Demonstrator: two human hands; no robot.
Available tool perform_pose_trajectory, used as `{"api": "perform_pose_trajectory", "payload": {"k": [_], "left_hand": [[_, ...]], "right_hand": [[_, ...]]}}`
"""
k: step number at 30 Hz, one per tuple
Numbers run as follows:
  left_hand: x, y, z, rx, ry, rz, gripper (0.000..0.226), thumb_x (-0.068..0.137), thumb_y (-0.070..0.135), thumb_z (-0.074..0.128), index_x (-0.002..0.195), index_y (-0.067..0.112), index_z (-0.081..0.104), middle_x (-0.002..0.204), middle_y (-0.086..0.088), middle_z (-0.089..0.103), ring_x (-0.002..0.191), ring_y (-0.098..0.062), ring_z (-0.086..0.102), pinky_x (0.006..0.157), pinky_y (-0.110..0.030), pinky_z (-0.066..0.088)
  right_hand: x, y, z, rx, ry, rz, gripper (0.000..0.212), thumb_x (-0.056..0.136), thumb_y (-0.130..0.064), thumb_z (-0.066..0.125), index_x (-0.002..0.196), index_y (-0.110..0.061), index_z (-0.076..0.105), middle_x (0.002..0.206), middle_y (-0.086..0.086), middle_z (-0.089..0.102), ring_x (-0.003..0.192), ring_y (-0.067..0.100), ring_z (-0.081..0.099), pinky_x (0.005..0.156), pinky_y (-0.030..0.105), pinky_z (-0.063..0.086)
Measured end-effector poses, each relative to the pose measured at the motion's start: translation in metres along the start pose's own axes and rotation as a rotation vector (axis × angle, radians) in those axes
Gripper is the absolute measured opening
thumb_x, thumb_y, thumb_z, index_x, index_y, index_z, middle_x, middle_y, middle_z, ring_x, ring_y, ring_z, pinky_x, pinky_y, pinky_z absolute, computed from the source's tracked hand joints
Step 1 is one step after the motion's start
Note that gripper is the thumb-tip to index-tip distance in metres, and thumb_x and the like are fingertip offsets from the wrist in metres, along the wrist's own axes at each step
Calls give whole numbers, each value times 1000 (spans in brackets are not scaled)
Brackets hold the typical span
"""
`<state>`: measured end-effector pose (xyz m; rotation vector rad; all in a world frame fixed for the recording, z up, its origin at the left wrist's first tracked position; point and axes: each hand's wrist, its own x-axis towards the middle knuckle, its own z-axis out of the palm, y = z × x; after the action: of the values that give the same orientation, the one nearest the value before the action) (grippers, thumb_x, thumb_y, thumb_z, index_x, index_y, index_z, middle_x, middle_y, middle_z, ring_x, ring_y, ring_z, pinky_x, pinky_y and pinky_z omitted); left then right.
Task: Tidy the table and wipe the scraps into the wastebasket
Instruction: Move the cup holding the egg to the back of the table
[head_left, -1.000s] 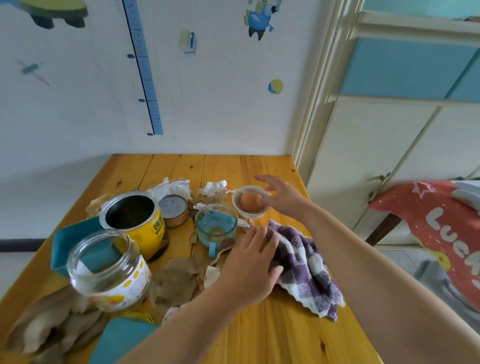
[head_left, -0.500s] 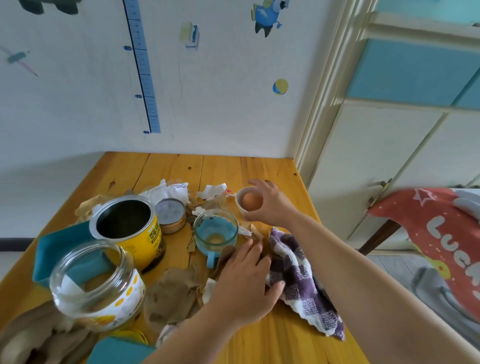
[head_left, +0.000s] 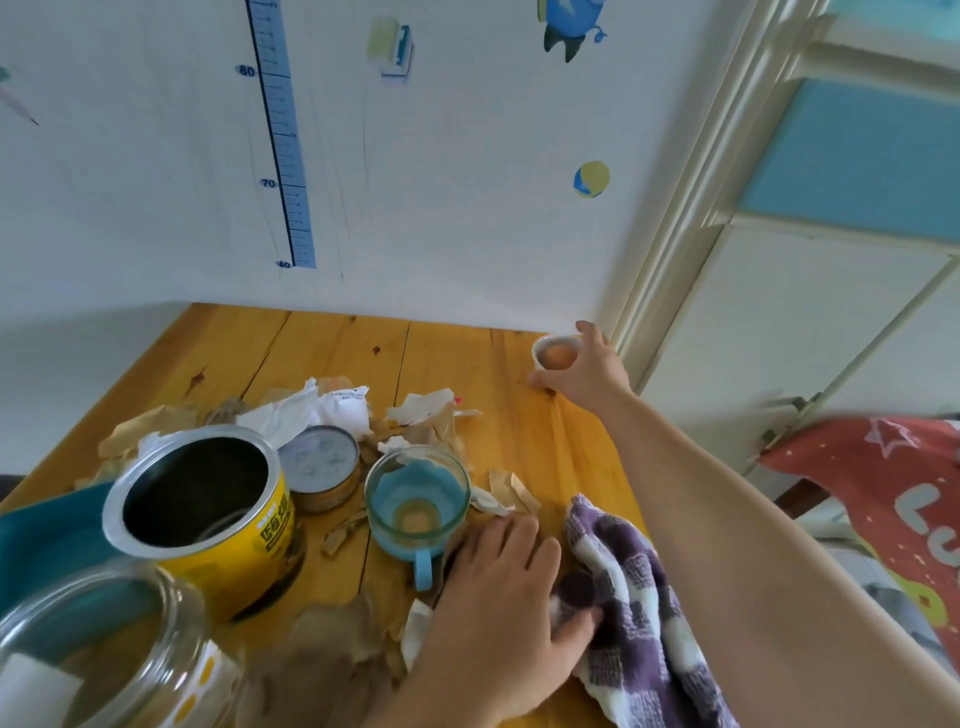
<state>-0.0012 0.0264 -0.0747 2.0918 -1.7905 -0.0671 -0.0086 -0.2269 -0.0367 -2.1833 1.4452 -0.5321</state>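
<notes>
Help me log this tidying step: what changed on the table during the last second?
The right hand closed round the small white cup holding an egg and carried it away from the glass mug to the far right corner of the table. The left hand stayed resting against the checked cloth; yellow can, mug and scraps did not move.

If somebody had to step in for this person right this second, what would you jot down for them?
Right hand grips the small white cup holding an egg, at the table's far right corner; set down or not, I cannot tell.
Left hand lies flat near the front, thumb on the purple checked cloth.
Paper scraps lie scattered around the yellow can, small tin, glass mug and glass jar.
Done: no wiping shows yet.
Left: clear the containers, wipe the scraps into the wastebasket, which is out of view.
</notes>
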Motion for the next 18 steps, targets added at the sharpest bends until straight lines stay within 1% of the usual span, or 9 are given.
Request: {"api": "perform_pose_trajectory", "payload": {"k": [2,3,4,6,8,10,14,18], "left_hand": [[2,-1,6,29,68,11,47,65,67,44,82,27,61,99,7,64,92,-16,63,89,-33,37],[3,-1,8,47,74,8,47,64,67,45,82,26,62,98,6,65,91,-17,63,88,-33,32],[3,-1,9,66,83,4,48,64,67,45,82,25,63,98,6,65,91,-17,63,87,-33,29],[4,-1,10,83,98,1,50,64,67,45,85,25,63,100,5,65,91,-18,63,87,-34,33],[3,-2,10,58,87,-3,52,65,67,44,87,24,64,102,5,65,93,-18,63,85,-35,47],[4,-2,9,47,83,1,53,68,66,43,90,24,65,105,4,65,95,-19,63,82,-34,52],[2,-2,6,63,75,3,52,75,63,39,97,23,63,110,3,63,101,-19,60,85,-34,51],[2,-2,5,57,54,-4,53,78,61,37,99,19,62,112,0,61,103,-22,57,87,-36,48]], "right_hand": [[13,2,0,32,-3,1,103,64,-51,77,143,-19,20,143,10,36,127,31,40,99,42,39],[20,3,1,39,-5,0,104,65,-53,76,144,-19,18,144,10,36,128,31,39,100,43,39],[26,3,1,44,-1,1,104,65,-54,75,144,-19,17,144,10,36,128,31,39,100,44,39],[35,3,2,59,4,13,105,66,-55,74,144,-18,16,144,10,36,128,32,40,99,44,39],[41,2,4,71,13,17,103,67,-54,74,144,-17,17,144,10,36,127,31,40,97,42,40],[47,0,5,72,24,10,100,68,-53,74,143,-17,18,144,10,35,127,30,40,96,41,40],[50,-3,8,38,8,-5,97,72,-47,73,144,-17,15,145,12,32,129,32,37,101,44,39],[51,-3,8,8,-12,-7,101,73,-37,76,146,-22,8,145,14,30,129,35,35,104,49,37]]}}
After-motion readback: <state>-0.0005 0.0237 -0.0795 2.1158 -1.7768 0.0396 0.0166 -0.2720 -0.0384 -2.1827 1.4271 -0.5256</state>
